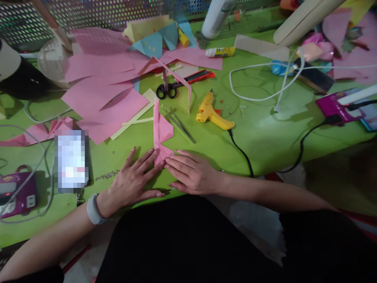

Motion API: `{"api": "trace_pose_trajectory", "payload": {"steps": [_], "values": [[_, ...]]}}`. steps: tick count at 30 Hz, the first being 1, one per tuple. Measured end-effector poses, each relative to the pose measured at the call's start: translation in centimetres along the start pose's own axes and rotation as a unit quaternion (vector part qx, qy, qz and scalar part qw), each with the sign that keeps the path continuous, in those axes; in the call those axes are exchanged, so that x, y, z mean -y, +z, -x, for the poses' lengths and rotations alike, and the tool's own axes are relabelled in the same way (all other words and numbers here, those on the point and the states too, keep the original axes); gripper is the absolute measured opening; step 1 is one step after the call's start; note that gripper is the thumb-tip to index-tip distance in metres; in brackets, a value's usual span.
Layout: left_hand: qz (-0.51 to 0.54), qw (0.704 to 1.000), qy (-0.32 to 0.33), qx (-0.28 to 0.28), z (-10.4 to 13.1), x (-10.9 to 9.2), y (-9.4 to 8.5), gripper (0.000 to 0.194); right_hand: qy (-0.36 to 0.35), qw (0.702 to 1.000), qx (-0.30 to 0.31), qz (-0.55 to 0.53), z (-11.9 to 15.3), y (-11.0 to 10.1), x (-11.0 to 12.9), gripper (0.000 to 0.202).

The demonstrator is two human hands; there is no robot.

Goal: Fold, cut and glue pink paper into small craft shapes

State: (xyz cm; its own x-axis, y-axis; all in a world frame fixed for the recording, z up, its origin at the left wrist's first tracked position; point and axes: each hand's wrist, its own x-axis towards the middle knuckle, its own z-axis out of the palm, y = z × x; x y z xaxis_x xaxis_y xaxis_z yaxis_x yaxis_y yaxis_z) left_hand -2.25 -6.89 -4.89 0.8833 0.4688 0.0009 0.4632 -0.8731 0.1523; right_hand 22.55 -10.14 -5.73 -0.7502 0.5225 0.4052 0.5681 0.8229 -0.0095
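Observation:
A folded pink paper piece (163, 131) lies on the green table (118, 214) near its front edge. My left hand (129, 182) rests with spread fingers, its fingertips on the lower left part of the paper. From the right, my right hand (194, 171) lies flat, with its fingertips on the paper's lower right part. Just beyond the hands are metal tweezers (182, 126), a yellow glue gun (213, 114) and black-handled scissors (166, 90). A bent pink strip (184, 83) stands behind the tweezers.
Pink sheets (108, 94) spread across the back left. A phone (72, 160) and a purple power socket (22, 192) are at the left. Glue sticks (220, 52), a white cable (250, 98) and another purple socket (338, 106) lie toward the back and right.

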Motion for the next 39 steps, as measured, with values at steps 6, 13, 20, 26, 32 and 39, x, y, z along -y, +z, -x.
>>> {"api": "trace_pose_trajectory", "payload": {"steps": [6, 13, 20, 26, 32, 39], "values": [[0.019, 1.000, 0.002, 0.002, -0.1, 0.1, -0.1, 0.090, 0.009, 1.000, 0.013, 0.012, 0.0, 0.1, 0.1, 0.049], [0.037, 0.999, 0.026, 0.015, 0.3, 1.4, -0.5, 0.084, 0.016, 0.999, 0.023, 0.047, 0.3, 0.0, 0.4, 0.049], [0.022, 0.999, 0.024, 0.016, 1.2, 1.8, -0.5, 0.084, 0.016, 0.999, 0.027, 0.028, -0.2, -0.2, 0.4, 0.049], [0.014, 0.999, 0.043, 0.004, 1.3, 1.0, -0.7, 0.080, 0.012, 0.999, 0.028, 0.022, -0.1, -0.1, 0.4, 0.051], [0.010, 0.999, 0.036, -0.007, 1.1, 0.8, -1.0, 0.076, 0.001, 1.000, -0.008, -0.003, -0.8, 0.4, 0.7, 0.056], [0.012, 0.999, 0.035, -0.012, 1.2, 0.7, -0.8, 0.073, -0.013, 1.000, 0.015, 0.010, -1.2, 1.4, 0.9, 0.069]]}}
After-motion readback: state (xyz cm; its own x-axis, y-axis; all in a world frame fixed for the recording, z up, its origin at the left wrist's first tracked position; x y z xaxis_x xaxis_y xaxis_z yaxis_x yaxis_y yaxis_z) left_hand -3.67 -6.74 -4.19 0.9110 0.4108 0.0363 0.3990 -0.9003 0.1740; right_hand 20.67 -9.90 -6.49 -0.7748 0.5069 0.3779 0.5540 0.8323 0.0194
